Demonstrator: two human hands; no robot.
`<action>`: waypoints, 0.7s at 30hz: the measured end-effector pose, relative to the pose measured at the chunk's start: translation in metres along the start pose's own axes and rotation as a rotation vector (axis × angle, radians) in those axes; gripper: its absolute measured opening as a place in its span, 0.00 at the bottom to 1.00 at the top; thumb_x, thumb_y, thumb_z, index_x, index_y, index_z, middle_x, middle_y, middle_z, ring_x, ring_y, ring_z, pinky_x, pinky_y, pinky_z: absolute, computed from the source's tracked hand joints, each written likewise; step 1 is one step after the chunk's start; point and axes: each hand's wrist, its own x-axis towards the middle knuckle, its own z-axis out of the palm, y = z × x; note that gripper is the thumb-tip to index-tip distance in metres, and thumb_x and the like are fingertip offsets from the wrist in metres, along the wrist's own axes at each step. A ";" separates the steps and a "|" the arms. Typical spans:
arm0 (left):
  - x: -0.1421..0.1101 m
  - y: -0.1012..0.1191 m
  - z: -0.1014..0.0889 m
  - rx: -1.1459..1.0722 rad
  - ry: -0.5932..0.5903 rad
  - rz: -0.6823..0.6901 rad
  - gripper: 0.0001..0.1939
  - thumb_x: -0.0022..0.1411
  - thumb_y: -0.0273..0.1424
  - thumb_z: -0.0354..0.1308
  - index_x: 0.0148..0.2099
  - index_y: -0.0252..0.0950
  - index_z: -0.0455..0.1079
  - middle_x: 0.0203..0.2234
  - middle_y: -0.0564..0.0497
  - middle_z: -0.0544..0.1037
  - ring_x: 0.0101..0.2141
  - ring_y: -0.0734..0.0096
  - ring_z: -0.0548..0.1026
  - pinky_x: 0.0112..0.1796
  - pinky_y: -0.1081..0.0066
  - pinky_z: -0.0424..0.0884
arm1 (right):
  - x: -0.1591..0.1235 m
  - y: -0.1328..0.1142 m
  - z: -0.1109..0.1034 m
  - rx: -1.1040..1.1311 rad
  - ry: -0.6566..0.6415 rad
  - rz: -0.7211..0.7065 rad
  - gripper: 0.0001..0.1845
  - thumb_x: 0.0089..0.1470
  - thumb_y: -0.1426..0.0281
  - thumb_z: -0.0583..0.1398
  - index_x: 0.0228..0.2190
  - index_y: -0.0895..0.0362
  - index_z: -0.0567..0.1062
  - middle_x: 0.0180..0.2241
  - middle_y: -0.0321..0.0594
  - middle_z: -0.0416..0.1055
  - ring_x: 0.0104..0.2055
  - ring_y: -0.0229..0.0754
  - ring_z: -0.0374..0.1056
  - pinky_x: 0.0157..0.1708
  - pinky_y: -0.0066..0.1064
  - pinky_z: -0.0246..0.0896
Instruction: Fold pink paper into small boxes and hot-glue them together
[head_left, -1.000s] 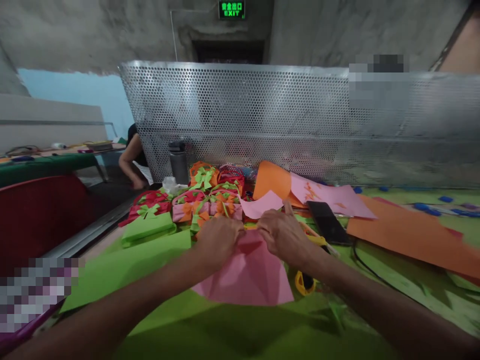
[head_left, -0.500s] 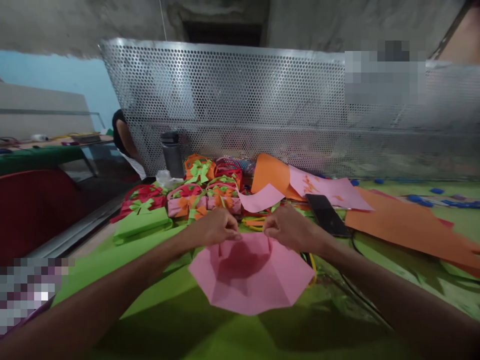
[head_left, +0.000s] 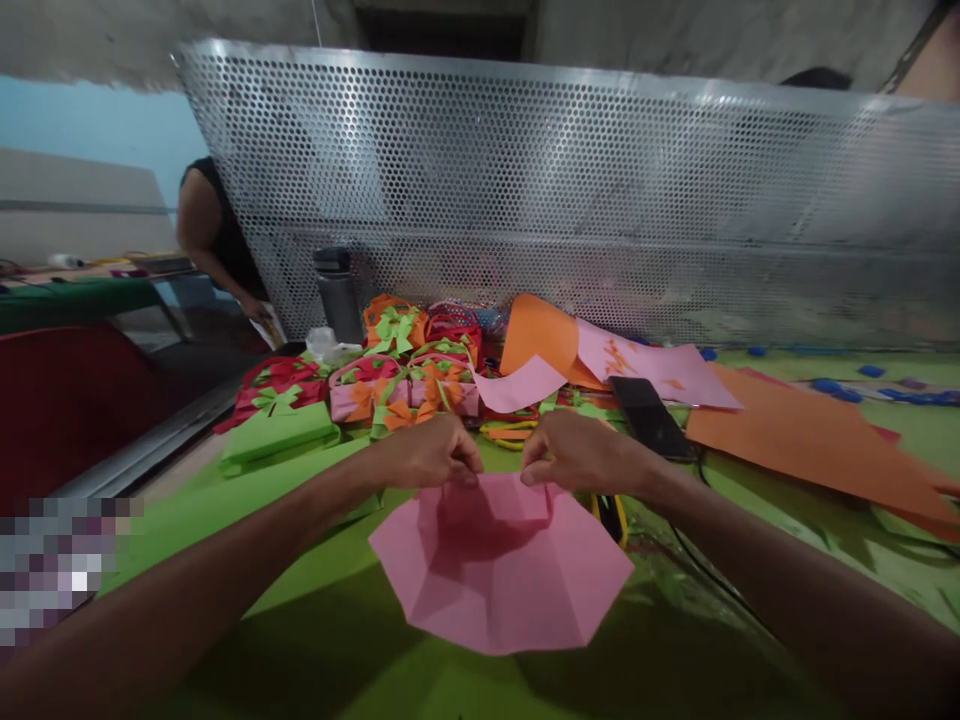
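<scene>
A creased sheet of pink paper (head_left: 506, 590) with several fold lines lies in front of me over the green tabletop (head_left: 315, 650). Its far edge is bent up into a flap. My left hand (head_left: 431, 452) pinches the left end of that edge between thumb and fingers. At the right end, my right hand (head_left: 574, 452) grips the same edge in a like pinch. The fingertips partly hide the edge. Just beyond my hands lie yellow cords (head_left: 506, 433) and small decorated paper bags (head_left: 442, 390) in pink, red, orange and green.
A black phone (head_left: 651, 418) rests right of my hands, beside orange paper (head_left: 810, 440). Green folded paper (head_left: 281, 437) lies at left. A dark bottle (head_left: 337, 295) stands before a perforated metal panel (head_left: 480, 180). Behind the panel's left end is a person (head_left: 217, 230).
The view has tilted down slightly. Both hands keep their pinch on the pink paper, whose near part looks spread slightly wider. The person at left shows more beside the panel.
</scene>
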 end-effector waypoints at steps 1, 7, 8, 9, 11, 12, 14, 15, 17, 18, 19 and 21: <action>0.000 0.002 0.001 -0.004 -0.004 0.001 0.08 0.50 0.31 0.55 0.30 0.33 0.74 0.20 0.55 0.71 0.21 0.78 0.63 0.22 0.79 0.56 | 0.000 -0.001 0.001 0.001 -0.005 -0.003 0.10 0.42 0.70 0.55 0.15 0.59 0.70 0.11 0.29 0.54 0.16 0.29 0.49 0.17 0.24 0.38; -0.001 0.004 0.001 -0.006 -0.033 -0.024 0.09 0.48 0.33 0.57 0.31 0.33 0.74 0.21 0.54 0.73 0.22 0.76 0.65 0.23 0.78 0.57 | 0.001 -0.002 0.004 -0.020 0.006 -0.024 0.12 0.40 0.71 0.56 0.10 0.60 0.63 0.11 0.27 0.47 0.16 0.28 0.43 0.18 0.26 0.33; -0.001 0.002 0.000 -0.001 -0.035 -0.030 0.09 0.48 0.33 0.57 0.30 0.33 0.74 0.20 0.54 0.72 0.22 0.76 0.65 0.23 0.77 0.57 | 0.001 -0.001 0.004 -0.027 0.014 -0.025 0.12 0.39 0.72 0.56 0.10 0.60 0.63 0.11 0.28 0.47 0.16 0.28 0.42 0.18 0.27 0.33; -0.001 0.000 -0.001 0.002 -0.036 -0.036 0.09 0.47 0.33 0.57 0.29 0.33 0.74 0.20 0.54 0.72 0.21 0.76 0.64 0.22 0.77 0.57 | 0.001 -0.001 0.003 -0.033 0.021 -0.026 0.12 0.39 0.72 0.56 0.10 0.60 0.62 0.11 0.28 0.47 0.16 0.29 0.42 0.18 0.27 0.33; -0.001 -0.003 -0.002 0.005 -0.036 -0.044 0.10 0.48 0.34 0.56 0.28 0.33 0.73 0.18 0.54 0.70 0.20 0.76 0.63 0.21 0.77 0.56 | 0.000 0.000 0.002 -0.040 0.027 -0.032 0.12 0.39 0.73 0.56 0.10 0.60 0.62 0.11 0.28 0.47 0.16 0.29 0.42 0.19 0.28 0.32; -0.001 -0.004 -0.002 0.005 -0.036 -0.046 0.09 0.48 0.34 0.56 0.28 0.33 0.73 0.18 0.55 0.70 0.20 0.76 0.62 0.21 0.77 0.55 | 0.001 0.000 0.002 -0.039 0.025 -0.040 0.12 0.39 0.73 0.56 0.10 0.60 0.62 0.11 0.28 0.47 0.16 0.29 0.42 0.19 0.28 0.32; -0.001 -0.002 0.000 0.001 -0.036 -0.044 0.09 0.48 0.33 0.56 0.28 0.33 0.72 0.17 0.55 0.68 0.20 0.77 0.61 0.20 0.77 0.54 | 0.001 0.000 0.004 -0.023 0.006 -0.068 0.12 0.40 0.72 0.57 0.11 0.60 0.64 0.11 0.27 0.48 0.17 0.29 0.43 0.19 0.27 0.33; -0.001 0.000 0.001 -0.002 -0.037 -0.042 0.08 0.48 0.32 0.56 0.27 0.33 0.72 0.17 0.56 0.67 0.20 0.77 0.60 0.20 0.77 0.53 | 0.002 0.000 0.007 -0.011 -0.008 -0.085 0.12 0.41 0.71 0.56 0.12 0.60 0.64 0.12 0.27 0.49 0.17 0.29 0.44 0.19 0.27 0.33; -0.002 0.005 0.003 -0.012 -0.040 -0.033 0.07 0.48 0.31 0.55 0.27 0.32 0.72 0.16 0.56 0.66 0.19 0.78 0.59 0.20 0.77 0.52 | 0.003 -0.002 0.012 0.015 -0.028 -0.114 0.11 0.42 0.71 0.56 0.12 0.59 0.65 0.13 0.27 0.49 0.17 0.29 0.44 0.19 0.26 0.34; -0.002 0.008 0.003 -0.017 -0.043 -0.028 0.07 0.48 0.30 0.55 0.26 0.32 0.72 0.16 0.57 0.65 0.19 0.78 0.58 0.20 0.77 0.52 | 0.004 -0.003 0.014 0.025 -0.029 -0.123 0.11 0.42 0.72 0.55 0.13 0.59 0.66 0.13 0.27 0.48 0.18 0.29 0.44 0.19 0.26 0.35; -0.002 0.011 0.004 -0.023 -0.045 -0.023 0.06 0.48 0.29 0.55 0.26 0.32 0.72 0.16 0.57 0.65 0.19 0.79 0.58 0.20 0.77 0.52 | 0.004 -0.004 0.016 0.030 -0.021 -0.127 0.10 0.42 0.73 0.55 0.13 0.59 0.66 0.14 0.27 0.48 0.18 0.29 0.44 0.19 0.26 0.36; -0.002 0.015 0.005 -0.036 -0.043 -0.016 0.06 0.48 0.28 0.55 0.26 0.32 0.72 0.15 0.57 0.65 0.19 0.80 0.57 0.20 0.78 0.52 | 0.005 -0.006 0.020 0.032 0.007 -0.121 0.09 0.41 0.75 0.54 0.13 0.59 0.66 0.14 0.27 0.48 0.18 0.29 0.43 0.20 0.26 0.36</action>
